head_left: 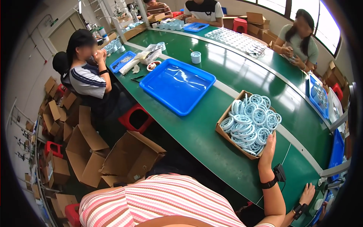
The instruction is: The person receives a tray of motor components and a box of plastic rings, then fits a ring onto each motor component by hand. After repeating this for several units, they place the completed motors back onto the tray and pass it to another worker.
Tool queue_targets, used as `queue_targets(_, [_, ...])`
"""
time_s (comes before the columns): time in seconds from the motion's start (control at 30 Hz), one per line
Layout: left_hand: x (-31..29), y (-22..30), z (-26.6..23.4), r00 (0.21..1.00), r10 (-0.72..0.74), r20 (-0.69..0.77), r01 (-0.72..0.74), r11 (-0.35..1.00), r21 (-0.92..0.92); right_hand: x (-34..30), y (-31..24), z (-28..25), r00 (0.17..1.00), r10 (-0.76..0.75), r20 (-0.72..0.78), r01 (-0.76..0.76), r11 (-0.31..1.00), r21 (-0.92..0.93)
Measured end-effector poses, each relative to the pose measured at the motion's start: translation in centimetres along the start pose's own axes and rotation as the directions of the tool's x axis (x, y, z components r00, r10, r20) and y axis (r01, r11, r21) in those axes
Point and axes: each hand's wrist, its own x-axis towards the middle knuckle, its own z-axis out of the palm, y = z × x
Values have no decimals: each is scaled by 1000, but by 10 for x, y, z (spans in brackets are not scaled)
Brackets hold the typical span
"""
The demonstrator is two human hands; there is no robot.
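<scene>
Pink-striped shirt (162,200) nearest; left hand out of view. Open floor cartons (85,155) left, glossy green table (196,134), windows (329,30) far right. One large blue tray (170,94); right of it, one box (224,135), light-blue rings (249,121) heaped. Right hand (267,153) against its right side; fingers partly hidden, grip unclear.

Bearing surface: one long green table (196,140), glossy, crossed lengthwise by a pale strip (227,90). Near side: a large blue tray (170,90); well to its right, a carton (229,138), top open. Just left of the large tray: a tape roll (149,67), a plastic bag (152,53) and a small blue tray (115,68). Beyond: a light-blue cup (196,58), upright. Far side: rows of pale pieces (238,41), material indistinct.
</scene>
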Motion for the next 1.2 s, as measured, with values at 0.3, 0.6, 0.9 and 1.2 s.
queue_targets(0.3, [7,-32,19,998,-51,-30,45,986,-158,-2,-3,-6,999,34,-1,-34,999,-23])
queue_targets(0.6, [63,-82,26,994,-112,-1,111,991,-78,0,3,-13,995,97,-13,-97,995,1])
queue_targets(0.9, [49,-21,1,978,209,20,-165,702,693,3,0,-9,995,85,-49,-88,995,-53])
queue_targets(1.2, [-63,168,12,736,529,422,-579,170,797,6,6,-5,1000,-24,5,23,996,88])
